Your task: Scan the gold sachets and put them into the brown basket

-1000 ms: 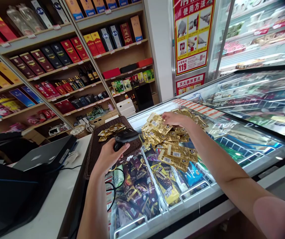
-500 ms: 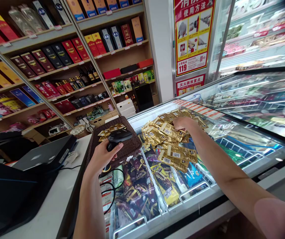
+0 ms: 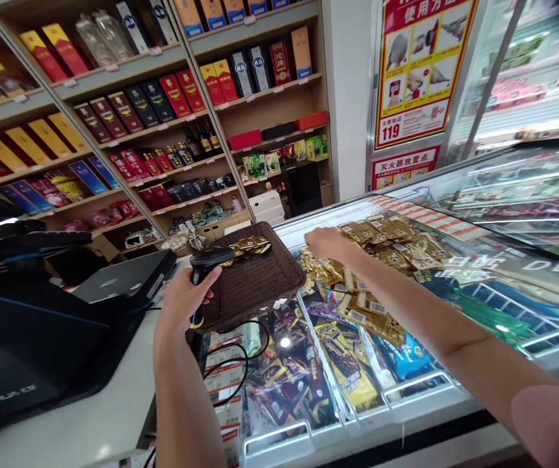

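My left hand [image 3: 182, 298] is wrapped around a black handheld barcode scanner [image 3: 211, 257], held over the left side of a brown woven basket [image 3: 260, 286]. A few gold packets [image 3: 250, 245] lie at the basket's far side. My right hand [image 3: 328, 246] is at the left edge of a pile of gold packets [image 3: 391, 237] on the freezer's glass top. Its fingers are curled downward, closed, just above some of the packets; their tips are hidden, so what they grip cannot be made out. Several packets nearer me show white barcode labels.
Under the glass, the chest freezer [image 3: 303, 434] holds wrapped ice creams, among them a yellow pack [image 3: 348, 367]. A black cable [image 3: 246, 364] loops below the basket. On the left counter [image 3: 108, 403] stand a dark register [image 3: 30, 338] and a laptop [image 3: 123, 276]. Shelves of boxes line the back.
My right hand has moved left across the gold packets, from mid-pile to its left edge. The scanner has shifted left over the basket with my left hand. The view has turned left.
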A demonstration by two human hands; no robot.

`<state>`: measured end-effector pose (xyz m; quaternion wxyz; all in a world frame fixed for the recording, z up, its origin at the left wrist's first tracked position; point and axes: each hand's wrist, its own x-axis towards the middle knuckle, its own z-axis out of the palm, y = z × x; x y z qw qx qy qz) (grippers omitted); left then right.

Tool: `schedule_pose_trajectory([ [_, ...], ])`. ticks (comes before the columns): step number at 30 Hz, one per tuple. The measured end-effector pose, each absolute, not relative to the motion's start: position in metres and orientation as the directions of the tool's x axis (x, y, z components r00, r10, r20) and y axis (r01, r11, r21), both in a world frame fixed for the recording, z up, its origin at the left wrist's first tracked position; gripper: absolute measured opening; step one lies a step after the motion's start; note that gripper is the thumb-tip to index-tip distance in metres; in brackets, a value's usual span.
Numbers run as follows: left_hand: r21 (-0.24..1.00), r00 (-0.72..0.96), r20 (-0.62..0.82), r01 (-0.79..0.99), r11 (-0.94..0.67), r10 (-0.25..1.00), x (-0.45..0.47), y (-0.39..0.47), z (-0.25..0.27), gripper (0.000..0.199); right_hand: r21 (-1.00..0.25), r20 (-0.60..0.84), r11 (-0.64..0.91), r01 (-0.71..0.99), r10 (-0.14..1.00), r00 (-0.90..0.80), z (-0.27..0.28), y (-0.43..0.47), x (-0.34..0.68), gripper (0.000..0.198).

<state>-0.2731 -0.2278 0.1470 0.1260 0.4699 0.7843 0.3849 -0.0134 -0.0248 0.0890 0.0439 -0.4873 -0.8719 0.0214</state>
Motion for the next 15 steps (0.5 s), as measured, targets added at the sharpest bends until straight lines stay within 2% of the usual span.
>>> schedule_pose_trajectory([
  [4, 0.764, -0.588, 0.149, 0.579, 0.285, 0.795, -0.281, -0.233, 0.148, 0.056, -0.139, 0.106, 0.631, 0.763, 0.776, -0.622, 0.093, -0.013, -0.104, 0.026],
  [9, 0.800, -0.554, 0.172, 0.561, 0.213, 0.815, -0.271, -0.239, 0.152, 0.056, -0.134, 0.144, 0.663, 0.736, 0.748, -0.648, 0.064, 0.026, -0.178, 0.066],
  [12, 0.815, -0.544, 0.169, 0.546, 0.194, 0.822, -0.266, -0.241, 0.154, 0.056, -0.128, 0.012, 0.646, 0.753, 0.760, -0.650, 0.045, 0.042, -0.198, 0.088],
  [14, 0.816, -0.542, 0.168, 0.545, 0.192, 0.824, -0.266, -0.242, 0.155, 0.056, -0.169, -0.113, 0.641, 0.749, 0.742, -0.660, 0.037, 0.046, -0.206, 0.091],
  [15, 0.816, -0.544, 0.167, 0.545, 0.194, 0.822, -0.266, -0.242, 0.155, 0.056, -0.199, -0.118, 0.648, 0.735, 0.729, -0.674, 0.033, 0.045, -0.209, 0.086],
])
